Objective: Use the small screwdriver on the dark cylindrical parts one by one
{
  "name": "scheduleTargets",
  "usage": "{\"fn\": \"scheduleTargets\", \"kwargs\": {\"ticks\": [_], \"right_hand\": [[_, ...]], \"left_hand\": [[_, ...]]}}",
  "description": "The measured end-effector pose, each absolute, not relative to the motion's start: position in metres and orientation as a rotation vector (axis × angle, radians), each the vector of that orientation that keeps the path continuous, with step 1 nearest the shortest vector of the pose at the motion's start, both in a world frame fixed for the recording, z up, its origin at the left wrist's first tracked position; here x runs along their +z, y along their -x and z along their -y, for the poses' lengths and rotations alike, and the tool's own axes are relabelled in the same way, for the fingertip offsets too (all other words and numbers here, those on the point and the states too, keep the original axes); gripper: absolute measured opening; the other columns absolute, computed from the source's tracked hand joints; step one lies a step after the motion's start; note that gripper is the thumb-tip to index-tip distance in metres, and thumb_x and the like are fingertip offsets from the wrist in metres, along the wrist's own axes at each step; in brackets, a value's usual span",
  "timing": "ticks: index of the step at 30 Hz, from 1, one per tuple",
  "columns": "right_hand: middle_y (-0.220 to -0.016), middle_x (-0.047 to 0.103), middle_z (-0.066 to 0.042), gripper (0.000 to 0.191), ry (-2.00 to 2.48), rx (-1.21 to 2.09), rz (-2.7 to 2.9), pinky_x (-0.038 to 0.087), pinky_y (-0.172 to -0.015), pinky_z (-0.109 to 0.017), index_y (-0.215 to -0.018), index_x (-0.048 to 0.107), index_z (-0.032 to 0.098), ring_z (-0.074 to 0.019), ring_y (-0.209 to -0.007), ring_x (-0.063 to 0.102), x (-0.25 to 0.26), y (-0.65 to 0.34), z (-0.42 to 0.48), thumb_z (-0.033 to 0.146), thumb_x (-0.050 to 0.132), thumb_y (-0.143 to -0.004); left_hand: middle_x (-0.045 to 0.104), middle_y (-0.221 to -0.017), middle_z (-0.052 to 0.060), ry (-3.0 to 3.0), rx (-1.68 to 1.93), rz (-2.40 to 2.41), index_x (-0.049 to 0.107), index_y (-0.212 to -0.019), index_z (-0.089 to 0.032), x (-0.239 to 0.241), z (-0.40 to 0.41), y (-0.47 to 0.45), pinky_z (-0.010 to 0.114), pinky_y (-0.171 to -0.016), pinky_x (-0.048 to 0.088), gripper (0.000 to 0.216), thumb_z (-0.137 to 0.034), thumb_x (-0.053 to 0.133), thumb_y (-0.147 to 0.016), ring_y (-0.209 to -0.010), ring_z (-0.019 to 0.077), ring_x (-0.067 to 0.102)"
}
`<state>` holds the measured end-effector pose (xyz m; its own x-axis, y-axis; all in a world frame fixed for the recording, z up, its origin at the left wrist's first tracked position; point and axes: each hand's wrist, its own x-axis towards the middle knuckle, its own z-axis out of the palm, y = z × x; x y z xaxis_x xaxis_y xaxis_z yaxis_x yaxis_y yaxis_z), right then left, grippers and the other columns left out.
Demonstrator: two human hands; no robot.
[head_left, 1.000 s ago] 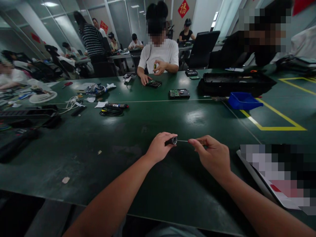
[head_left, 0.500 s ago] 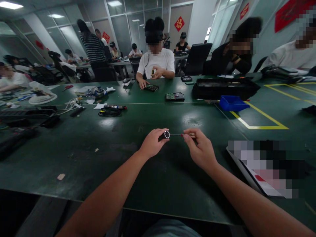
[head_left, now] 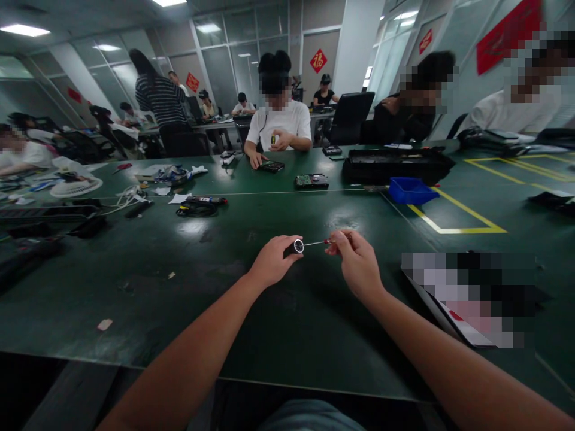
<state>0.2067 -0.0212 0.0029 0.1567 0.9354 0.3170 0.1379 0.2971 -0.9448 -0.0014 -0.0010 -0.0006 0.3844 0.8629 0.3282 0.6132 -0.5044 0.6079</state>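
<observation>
Between thumb and fingers, my left hand (head_left: 272, 261) grips a small black cylindrical part (head_left: 295, 246) with a bright ring round its end face. What this part is exactly, I cannot make out. Level with it, my right hand (head_left: 358, 258) is closed on the handle of a screwdriver (head_left: 314, 243). The thin metal shaft points left, and its tip meets the ringed end of the black part. Whether the tip sits inside it is too small to tell. Both hands are held over the green table (head_left: 287, 323).
Beyond my hands lie a circuit-board device (head_left: 311, 181), a black tray (head_left: 398, 166) and a blue bin (head_left: 412, 190). A black cable bundle (head_left: 200, 206) is at left, a white-edged folder (head_left: 433, 299) at right. Across the table sits a co-worker (head_left: 278, 123) in a white shirt.
My right hand has shifted its fingers on the screwdriver, and the shaft now tilts slightly up to the right. My left hand still holds the black part. The whole view has shifted a little.
</observation>
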Motion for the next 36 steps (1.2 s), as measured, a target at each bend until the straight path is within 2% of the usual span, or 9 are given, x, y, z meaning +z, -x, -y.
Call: {"fn": "scheduleTargets", "kwargs": {"ticks": [5, 11, 16, 21, 25, 28, 32, 36], "right_hand": [[-0.069, 0.064, 0.001, 0.033, 1.117, 0.866, 1.234, 0.052, -0.068, -0.034, -0.092, 0.066, 0.019, -0.0165, -0.065, 0.062, 0.003, -0.208, 0.018, 0.052, 0.061, -0.092], [-0.06, 0.054, 0.006, 0.023, 1.108, 0.918, 1.275, 0.044, -0.053, -0.03, -0.091, 0.061, 0.021, -0.0141, -0.053, 0.053, 0.01, -0.21, 0.021, 0.043, 0.057, -0.092], [-0.066, 0.059, 0.002, 0.028, 1.166, 0.79, 1.318, 0.046, -0.059, -0.031, -0.085, 0.062, 0.022, -0.0144, -0.058, 0.054, 0.012, -0.208, 0.025, 0.047, 0.054, -0.094], [-0.077, 0.066, 0.0, 0.022, 1.066, 0.911, 1.075, 0.05, -0.067, -0.032, -0.092, 0.064, 0.021, -0.0157, -0.068, 0.06, 0.004, -0.204, 0.02, 0.043, 0.065, -0.086], [-0.07, 0.063, 0.001, 0.03, 0.972, 1.122, 0.884, 0.054, -0.067, -0.034, -0.085, 0.066, 0.021, -0.0149, -0.062, 0.059, 0.001, -0.205, 0.014, 0.051, 0.067, -0.084], [-0.061, 0.058, 0.003, 0.029, 1.002, 1.211, 0.774, 0.055, -0.064, -0.033, -0.077, 0.064, 0.021, -0.0133, -0.054, 0.054, -0.002, -0.207, 0.008, 0.049, 0.068, -0.084], [-0.064, 0.059, 0.002, 0.026, 1.129, 1.072, 0.827, 0.051, -0.056, -0.03, -0.077, 0.062, 0.022, -0.0136, -0.055, 0.054, -0.008, -0.21, 0.006, 0.045, 0.064, -0.088], [-0.066, 0.06, 0.002, 0.025, 1.153, 0.904, 0.997, 0.049, -0.058, -0.03, -0.083, 0.062, 0.023, -0.0145, -0.06, 0.056, -0.012, -0.21, 0.008, 0.045, 0.057, -0.094]], "left_hand": [[0.07, -0.118, 0.006, -2.293, 0.836, -1.246, 0.066, -0.126, -0.022, -0.001, 0.004, 0.0, 0.042, -0.099, 0.048, 0.037, -0.025, 0.07, -0.09, -0.111, 0.0253, 0.062], [0.069, -0.121, 0.007, -2.305, 0.828, -1.223, 0.066, -0.126, -0.021, -0.005, 0.003, -0.001, 0.041, -0.101, 0.047, 0.036, -0.024, 0.071, -0.09, -0.114, 0.0247, 0.062], [0.071, -0.118, 0.005, -2.303, 0.804, -1.221, 0.067, -0.126, -0.022, -0.005, 0.002, -0.002, 0.041, -0.1, 0.047, 0.037, -0.024, 0.072, -0.089, -0.11, 0.024, 0.062], [0.071, -0.119, 0.005, -2.29, 0.915, -1.349, 0.065, -0.129, -0.024, -0.002, 0.003, -0.004, 0.043, -0.1, 0.046, 0.038, -0.026, 0.07, -0.091, -0.111, 0.0247, 0.061], [0.069, -0.124, 0.006, -2.421, 0.945, -1.247, 0.063, -0.131, -0.024, 0.002, 0.0, -0.001, 0.043, -0.105, 0.043, 0.038, -0.023, 0.066, -0.093, -0.118, 0.0237, 0.059], [0.069, -0.122, 0.006, -2.517, 0.812, -1.204, 0.061, -0.134, -0.026, 0.002, -0.004, 0.003, 0.044, -0.103, 0.044, 0.041, -0.023, 0.066, -0.093, -0.114, 0.0238, 0.06], [0.071, -0.116, 0.006, -2.488, 0.631, -1.268, 0.064, -0.131, -0.024, -0.005, -0.009, 0.005, 0.046, -0.101, 0.044, 0.039, -0.025, 0.068, -0.092, -0.108, 0.0246, 0.063], [0.07, -0.117, 0.007, -2.39, 0.682, -1.33, 0.066, -0.127, -0.023, -0.007, -0.009, 0.006, 0.046, -0.104, 0.044, 0.035, -0.025, 0.068, -0.092, -0.111, 0.0251, 0.062]]}}
